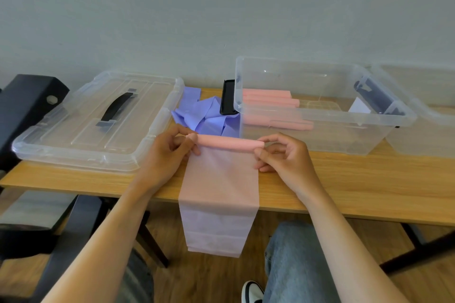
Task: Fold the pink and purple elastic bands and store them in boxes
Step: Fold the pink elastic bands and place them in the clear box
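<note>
Pink elastic band lies on the wooden bench, its far end rolled into a tube and its loose tail hanging over the near edge. Left hand pinches the roll's left end; right hand pinches the right end, fingers curled round it. Just behind the roll sits a crumpled heap of purple bands. To the right, a clear box holds what look like four or five rolled pink bands. A clear lid with a dark handle rests on the left.
</note>
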Demonstrator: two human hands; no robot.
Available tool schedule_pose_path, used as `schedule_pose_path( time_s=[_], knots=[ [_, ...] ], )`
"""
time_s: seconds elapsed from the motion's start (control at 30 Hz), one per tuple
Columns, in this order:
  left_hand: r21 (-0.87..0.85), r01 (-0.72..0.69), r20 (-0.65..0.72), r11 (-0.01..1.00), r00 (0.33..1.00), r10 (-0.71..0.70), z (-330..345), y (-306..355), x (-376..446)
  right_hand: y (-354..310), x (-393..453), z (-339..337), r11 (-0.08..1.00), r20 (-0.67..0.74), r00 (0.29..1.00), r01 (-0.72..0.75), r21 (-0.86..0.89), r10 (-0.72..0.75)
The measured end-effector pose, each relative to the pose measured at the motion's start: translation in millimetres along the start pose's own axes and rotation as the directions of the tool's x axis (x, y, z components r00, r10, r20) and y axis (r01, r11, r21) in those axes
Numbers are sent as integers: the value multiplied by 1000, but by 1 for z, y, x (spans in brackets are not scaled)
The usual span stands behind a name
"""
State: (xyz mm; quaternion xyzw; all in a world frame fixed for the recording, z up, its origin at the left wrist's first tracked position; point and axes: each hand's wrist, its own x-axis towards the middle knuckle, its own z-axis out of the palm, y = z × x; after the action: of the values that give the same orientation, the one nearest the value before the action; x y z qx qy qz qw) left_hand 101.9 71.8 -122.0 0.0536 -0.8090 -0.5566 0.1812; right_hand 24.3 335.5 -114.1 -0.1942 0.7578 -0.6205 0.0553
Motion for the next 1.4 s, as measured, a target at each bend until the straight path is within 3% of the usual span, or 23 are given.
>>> schedule_pose_path(
  time_s=[0.1, 0.23, 0.4, 0.63, 0.8, 0.93, 1.07, 1.4],
  knots=[
    [-8, 12, 9, 1000, 1000, -12, 0, 1, 0, -7, -1, 0, 974, 42, 994, -109, 199, 103],
    [-40, 22, 34, 999, 999, -21, -3, 0, -1, -8, 1, 4, 959, 6, 990, -140, 247, 143],
    [-36, 41, 45, 999, 998, -39, -3, -4, 0, 0, 3, 2, 973, -17, 992, -119, 197, 124],
    [149, -29, 93, 988, 996, 16, 1, -1, 0, 8, 7, -4, 999, -24, 1000, 11, -33, -12],
    [120, -76, 120, 990, 991, 61, 0, 1, -1, 11, 9, 1, 990, 15, 997, 76, -121, -75],
    [89, -60, 116, 994, 992, 50, -2, 0, 0, 5, 6, 1, 999, 102, 995, 22, -24, -20],
    [59, -55, 97, 997, 994, 49, -4, -3, 1, -3, 3, 0, 991, 104, 994, -48, 128, 35],
    [51, -24, 87, 998, 996, 20, -2, -4, 1, 4, 6, -1, 1000, 47, 999, -6, 15, 5]
  ],
)
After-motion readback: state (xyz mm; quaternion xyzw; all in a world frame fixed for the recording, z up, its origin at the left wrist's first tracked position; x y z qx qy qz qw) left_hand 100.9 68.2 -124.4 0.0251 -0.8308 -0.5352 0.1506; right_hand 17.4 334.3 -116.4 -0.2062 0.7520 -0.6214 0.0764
